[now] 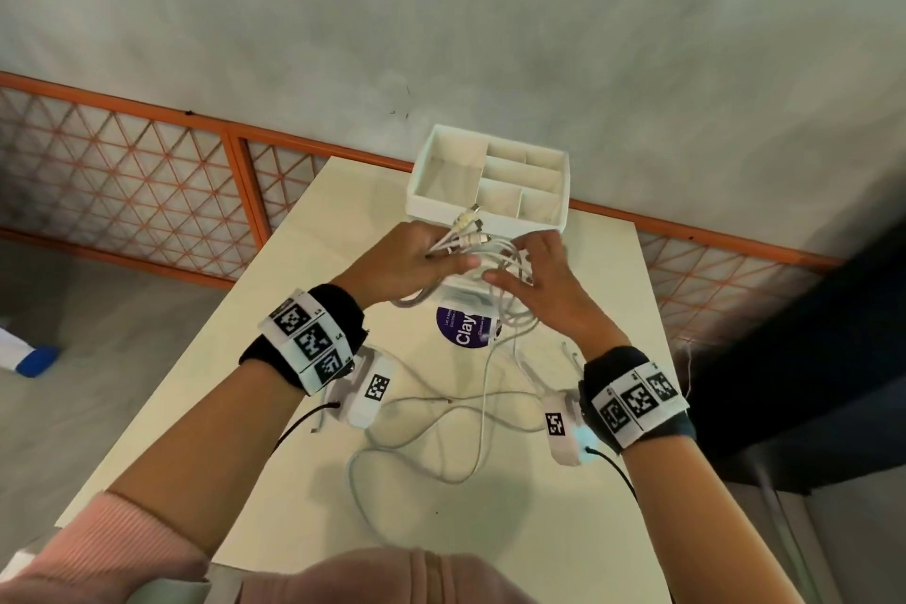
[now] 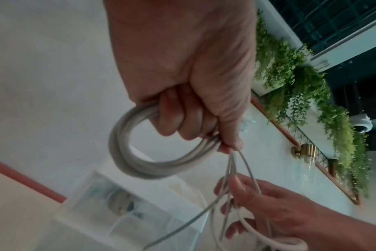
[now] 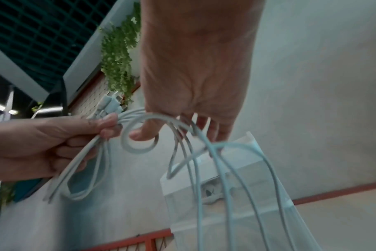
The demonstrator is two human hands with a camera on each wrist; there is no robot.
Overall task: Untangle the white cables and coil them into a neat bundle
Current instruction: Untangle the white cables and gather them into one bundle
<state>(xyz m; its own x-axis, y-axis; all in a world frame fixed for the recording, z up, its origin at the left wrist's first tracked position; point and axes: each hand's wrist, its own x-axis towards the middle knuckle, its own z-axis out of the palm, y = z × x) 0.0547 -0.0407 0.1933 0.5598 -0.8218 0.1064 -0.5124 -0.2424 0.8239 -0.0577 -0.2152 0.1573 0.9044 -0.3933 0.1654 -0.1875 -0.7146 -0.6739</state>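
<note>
The white cables (image 1: pixel 483 255) hang in the air above the middle of the desk (image 1: pixel 274 432), bunched between both hands; I can't count the strands, they overlap too much. The left hand (image 1: pixel 407 260) grips a coil of a few loops in its curled fingers, and three or four plug ends (image 1: pixel 470 223) stick out past its knuckles toward the far edge. The right hand (image 1: pixel 544 289) has strands looped over its thumb and running between its fingers, which are loosely curled around them. Loose lengths trail down and sprawl across the desk toward the near edge. One white divided organizer tray (image 1: pixel 490 179) stands at the far edge. One clear plastic box (image 3: pixel 225 212) sits right under the hands, beside a purple round label (image 1: pixel 463 329).
</note>
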